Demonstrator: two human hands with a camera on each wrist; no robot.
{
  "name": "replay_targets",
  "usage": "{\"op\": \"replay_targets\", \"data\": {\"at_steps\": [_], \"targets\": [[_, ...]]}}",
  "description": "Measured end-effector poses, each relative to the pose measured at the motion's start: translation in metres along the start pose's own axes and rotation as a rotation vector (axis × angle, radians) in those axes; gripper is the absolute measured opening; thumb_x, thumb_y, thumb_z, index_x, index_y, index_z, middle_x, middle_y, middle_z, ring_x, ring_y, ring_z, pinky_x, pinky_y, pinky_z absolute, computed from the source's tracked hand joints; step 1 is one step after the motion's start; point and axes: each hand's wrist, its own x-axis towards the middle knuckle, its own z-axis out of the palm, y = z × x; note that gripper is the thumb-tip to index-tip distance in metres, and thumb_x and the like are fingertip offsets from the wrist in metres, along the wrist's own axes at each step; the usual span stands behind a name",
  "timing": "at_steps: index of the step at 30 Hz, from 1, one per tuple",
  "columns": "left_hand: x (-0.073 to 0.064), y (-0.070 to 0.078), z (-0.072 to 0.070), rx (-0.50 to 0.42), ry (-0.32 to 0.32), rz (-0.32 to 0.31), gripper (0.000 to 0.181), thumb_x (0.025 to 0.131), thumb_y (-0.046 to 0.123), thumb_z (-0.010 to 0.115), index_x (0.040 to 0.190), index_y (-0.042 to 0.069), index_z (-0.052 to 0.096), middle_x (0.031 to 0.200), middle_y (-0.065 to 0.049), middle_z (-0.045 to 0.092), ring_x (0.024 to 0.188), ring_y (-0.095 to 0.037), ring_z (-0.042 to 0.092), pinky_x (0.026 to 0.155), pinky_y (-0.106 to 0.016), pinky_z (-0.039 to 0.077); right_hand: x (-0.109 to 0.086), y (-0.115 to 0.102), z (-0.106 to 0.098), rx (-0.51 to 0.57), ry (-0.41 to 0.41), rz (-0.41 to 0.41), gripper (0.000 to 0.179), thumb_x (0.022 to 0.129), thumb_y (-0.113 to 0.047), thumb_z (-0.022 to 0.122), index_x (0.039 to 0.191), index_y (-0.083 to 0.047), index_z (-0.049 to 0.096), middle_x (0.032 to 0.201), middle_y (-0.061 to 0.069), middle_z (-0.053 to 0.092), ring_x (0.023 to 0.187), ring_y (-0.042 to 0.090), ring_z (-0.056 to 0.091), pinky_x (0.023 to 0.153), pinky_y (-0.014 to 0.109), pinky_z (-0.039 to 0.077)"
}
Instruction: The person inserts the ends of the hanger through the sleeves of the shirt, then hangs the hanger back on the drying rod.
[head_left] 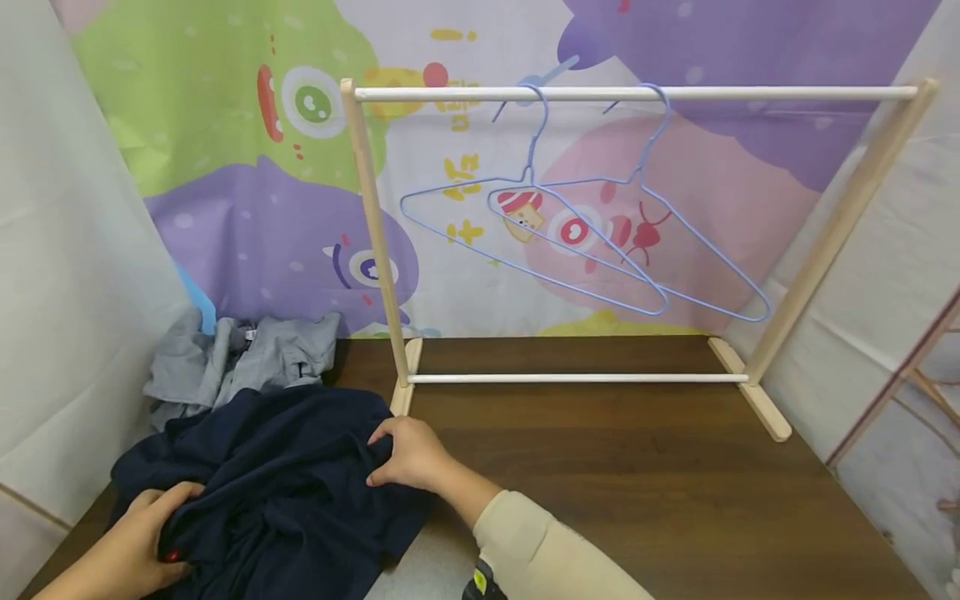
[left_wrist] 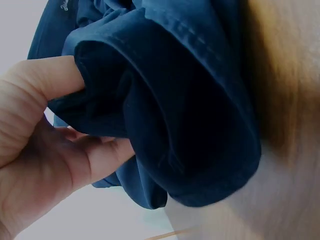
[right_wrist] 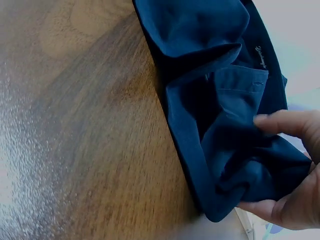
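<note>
A dark navy shirt lies bunched at the table's front left. At its left side my left hand grips a fold between thumb and fingers. My right hand holds the shirt's right edge, thumb and fingers apart around the cloth. The left wrist view shows a stitched, open fold of navy cloth hanging beside the thumb. In the right wrist view, a hemmed flap with a buttonhole and small pale lettering show above the hand's gathered cloth.
A grey garment lies crumpled behind the navy one. To the right stands a wooden rack with a white top rail, from which two blue wire hangers hang. Brown tabletop extends below the rack. A cartoon-print curtain hangs behind.
</note>
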Motion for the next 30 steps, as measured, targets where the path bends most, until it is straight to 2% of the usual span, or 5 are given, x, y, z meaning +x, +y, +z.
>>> {"op": "replay_targets", "data": {"at_steps": [6,13,19,24,30], "targets": [[-0.003,0.0,0.0,-0.008,0.028,0.017,0.077,0.05,0.004,0.092,0.114,0.001,0.05,0.102,-0.026,0.053,0.091,-0.041,0.054,0.063,-0.05,0.049,-0.002,0.0,0.001,0.129,0.037,0.027,0.035,0.061,0.002,0.084,0.092,-0.013,0.075,0.107,0.004,0.069,0.107,0.02,0.061,0.089,0.026,0.047],[-0.002,0.006,0.0,-0.001,0.057,0.048,0.075,0.05,0.001,0.092,0.113,0.001,0.052,0.103,-0.021,0.054,0.09,-0.035,0.055,0.064,-0.045,0.049,-0.006,0.006,-0.002,0.354,0.068,0.102,0.037,0.06,0.011,0.078,0.09,-0.012,0.075,0.109,0.004,0.068,0.106,0.019,0.057,0.088,0.032,0.047],[-0.001,0.015,0.004,0.009,0.063,0.085,0.07,0.051,0.005,0.092,0.111,0.005,0.055,0.102,-0.012,0.055,0.09,-0.016,0.052,0.064,-0.032,0.048,-0.015,0.01,-0.01,0.547,0.079,0.123,0.037,0.061,0.015,0.075,0.09,-0.008,0.075,0.103,0.002,0.066,0.099,0.015,0.054,0.088,0.031,0.046],[0.002,0.024,0.004,0.013,0.109,0.128,0.07,0.051,0.004,0.092,0.112,0.006,0.057,0.103,-0.009,0.055,0.09,0.001,0.045,0.063,-0.022,0.044,-0.023,0.012,-0.02,0.581,0.081,0.119,0.037,0.062,0.016,0.074,0.091,-0.007,0.074,0.102,0.002,0.066,0.098,0.016,0.054,0.088,0.033,0.047],[0.006,0.042,0.002,-0.015,0.116,0.136,0.07,0.053,0.002,0.091,0.114,0.007,0.057,0.106,-0.008,0.055,0.092,0.001,0.045,0.065,-0.021,0.045,-0.032,0.015,-0.035,0.551,0.085,0.095,0.038,0.065,0.016,0.074,0.094,-0.009,0.074,0.11,0.002,0.065,0.104,0.018,0.052,0.09,0.037,0.046]]}}
